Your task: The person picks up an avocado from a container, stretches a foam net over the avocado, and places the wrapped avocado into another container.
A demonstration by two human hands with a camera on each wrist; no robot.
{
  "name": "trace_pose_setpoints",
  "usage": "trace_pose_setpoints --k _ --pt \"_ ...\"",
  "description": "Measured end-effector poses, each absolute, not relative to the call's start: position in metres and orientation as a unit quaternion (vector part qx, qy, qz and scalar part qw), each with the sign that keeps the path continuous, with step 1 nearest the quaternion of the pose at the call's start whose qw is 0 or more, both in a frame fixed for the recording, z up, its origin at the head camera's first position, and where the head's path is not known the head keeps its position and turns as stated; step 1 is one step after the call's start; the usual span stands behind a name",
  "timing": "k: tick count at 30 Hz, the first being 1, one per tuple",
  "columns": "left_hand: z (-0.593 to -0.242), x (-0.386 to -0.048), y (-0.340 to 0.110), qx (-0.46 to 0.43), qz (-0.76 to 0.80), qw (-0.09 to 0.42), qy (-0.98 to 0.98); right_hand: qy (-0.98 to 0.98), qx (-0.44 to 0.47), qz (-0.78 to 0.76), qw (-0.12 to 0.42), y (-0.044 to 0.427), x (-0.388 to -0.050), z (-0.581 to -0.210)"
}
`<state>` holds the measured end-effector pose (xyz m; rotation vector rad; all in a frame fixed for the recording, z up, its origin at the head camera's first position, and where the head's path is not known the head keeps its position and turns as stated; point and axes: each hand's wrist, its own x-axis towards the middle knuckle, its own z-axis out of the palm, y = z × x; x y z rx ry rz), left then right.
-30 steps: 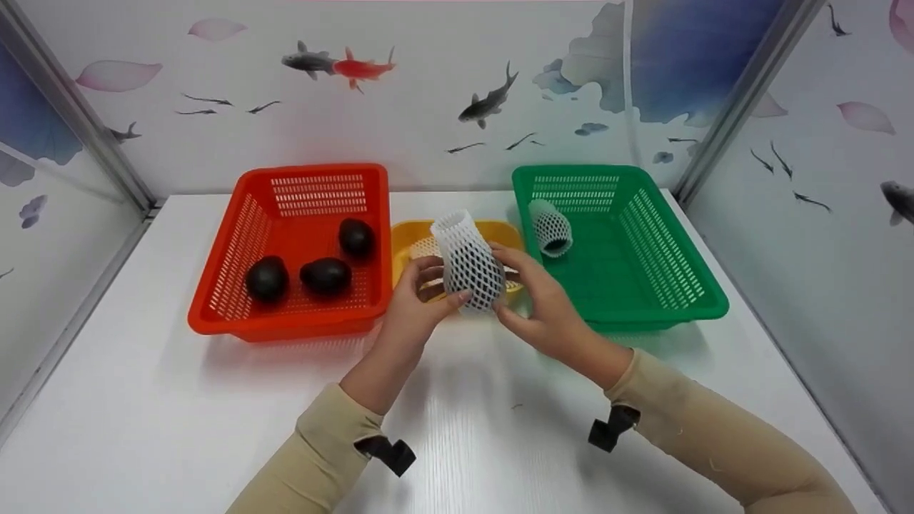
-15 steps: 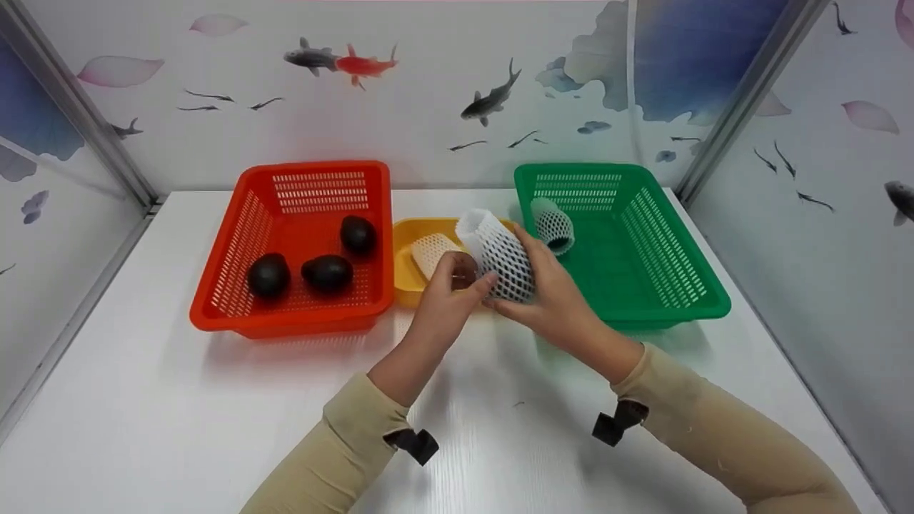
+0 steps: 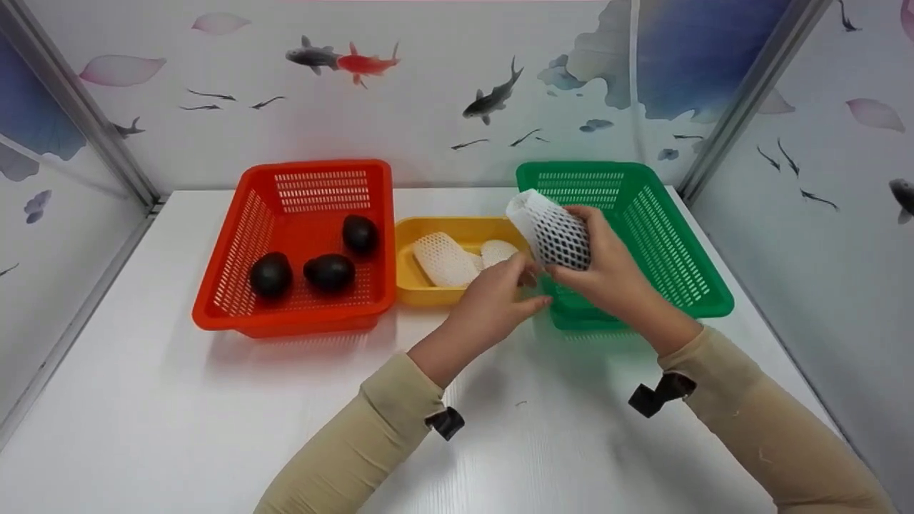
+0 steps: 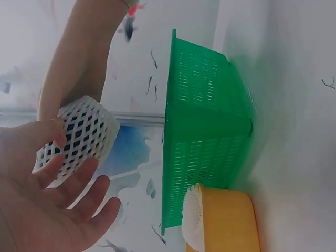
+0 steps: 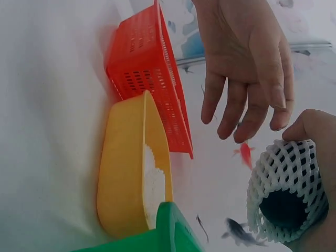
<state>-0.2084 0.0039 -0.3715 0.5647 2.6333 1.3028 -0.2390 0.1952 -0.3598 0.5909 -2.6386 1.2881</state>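
My right hand (image 3: 610,268) grips an avocado in a white foam net sleeve (image 3: 551,230), tilted over the left side of the green basket (image 3: 675,285). Dark fruit skin shows through the mesh and at one end of the sleeve in the right wrist view. Just left of it, my left hand (image 3: 496,300) hangs with loosely spread fingers and holds nothing. The left wrist view also shows that left hand (image 4: 58,199) with its palm bare. The green basket's left interior is partly hidden behind the held fruit.
Left of centre stands a red basket (image 3: 293,321) with three dark avocados, one of them the front avocado (image 3: 330,273). Between the baskets, a yellow tray (image 3: 428,296) holds white foam net sleeves (image 3: 446,258). A patterned wall (image 3: 428,143) closes off the back.
My right hand has carried the sleeved avocado rightward, from above the yellow tray to the green basket. My left hand has let go of the sleeve and followed a little to the right.
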Motion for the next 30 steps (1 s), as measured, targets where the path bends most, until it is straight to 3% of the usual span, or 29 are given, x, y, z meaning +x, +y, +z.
trace_pose_setpoints --k 11,14,21,30 --pt "-0.376 -0.219 0.041 0.374 0.04 0.064 0.924 -0.902 0.126 0.41 0.052 0.222 -0.27 -0.355" --pt "-0.378 -0.223 0.047 0.39 0.001 0.078 0.917 -0.912 0.108 0.396 0.027 0.226 -0.281 -0.352" --pt "-0.385 -0.233 0.066 0.42 -0.079 0.044 0.903 -0.939 0.065 0.335 -0.047 0.233 -0.312 -0.351" --pt "-0.378 -0.231 0.075 0.422 -0.197 0.047 0.884 -0.953 0.027 0.288 -0.086 0.244 -0.339 -0.359"
